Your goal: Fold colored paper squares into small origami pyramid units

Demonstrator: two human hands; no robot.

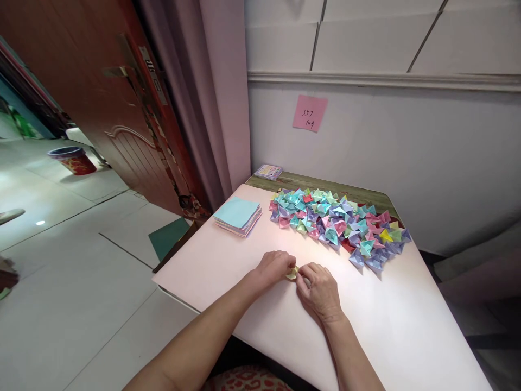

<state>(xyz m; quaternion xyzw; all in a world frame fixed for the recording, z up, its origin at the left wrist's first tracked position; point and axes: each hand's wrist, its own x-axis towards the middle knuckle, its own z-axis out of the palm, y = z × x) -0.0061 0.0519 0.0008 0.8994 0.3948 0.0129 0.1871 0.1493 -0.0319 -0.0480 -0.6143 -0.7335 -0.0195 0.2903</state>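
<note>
Lower centre of the frame, and our left hand (277, 266) pinches the small yellow paper (291, 276) from the left; our right hand (320, 290) pinches its right edge; so the piece sits right between us, neither hand clearly nearer, its long axis too covered to tell; beyond, right of centre, folded paper pieces (331, 235) crowd the worktop (391, 326); left of centre, we spot a square paper stack (237, 212).

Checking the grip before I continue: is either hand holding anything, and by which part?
A small yellow folded paper: the left hand holds its left side, the right hand its right side. The exact pinch points are hidden.
</note>
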